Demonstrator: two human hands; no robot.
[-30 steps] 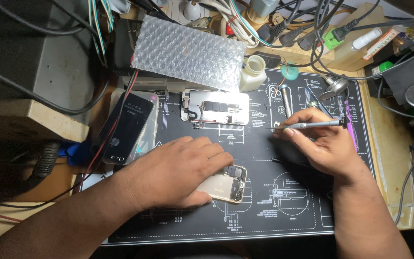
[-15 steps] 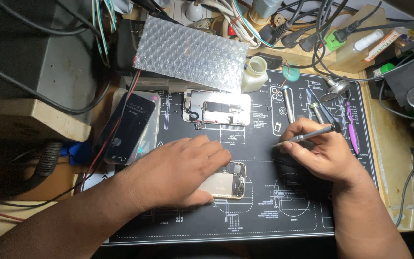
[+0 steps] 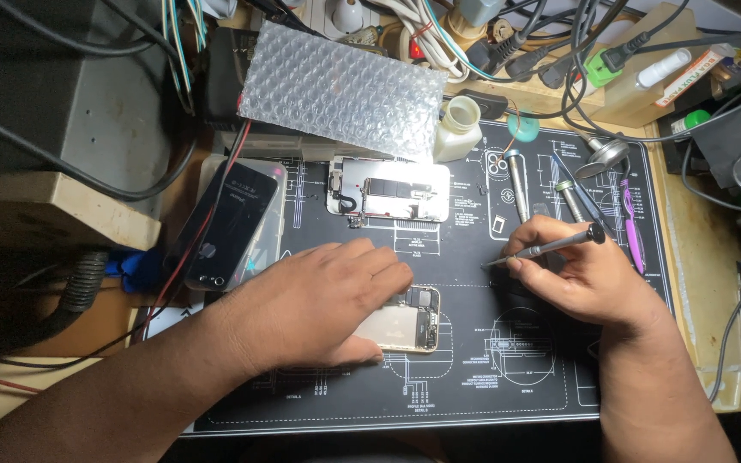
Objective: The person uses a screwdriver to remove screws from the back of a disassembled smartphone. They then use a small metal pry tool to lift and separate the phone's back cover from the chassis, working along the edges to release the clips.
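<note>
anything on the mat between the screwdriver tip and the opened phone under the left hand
Nothing visible: bare mat lies between the screwdriver tip in the right hand and the opened phone, though the left hand covers most of it.

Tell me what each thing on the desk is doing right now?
Left hand: lying flat on the opened phone.
Opened phone: back off, insides showing, flat on the mat.
Right hand: fingers gripping the screwdriver.
Screwdriver: tilted, tip pointing left.
Screen panel: face down.
White bottle: upright.
</note>
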